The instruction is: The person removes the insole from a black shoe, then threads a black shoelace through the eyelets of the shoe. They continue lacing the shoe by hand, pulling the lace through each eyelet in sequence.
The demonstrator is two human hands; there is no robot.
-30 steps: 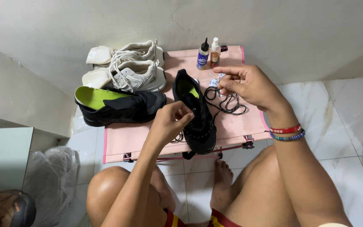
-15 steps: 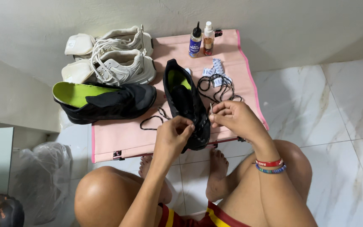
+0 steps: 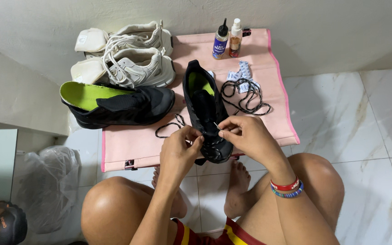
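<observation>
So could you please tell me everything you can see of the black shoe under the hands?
The black shoe is a fabric-looking trainer with a lime-green insole. It lies on the pink mat, toe toward the person. The left hand and right hand pinch a black lace at its toe end.

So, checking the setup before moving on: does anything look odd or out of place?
Mostly tidy. The second black shoe lies on its side, hanging off the pink mat's left edge, and a loose black lace is tangled beside small white packets.
</observation>
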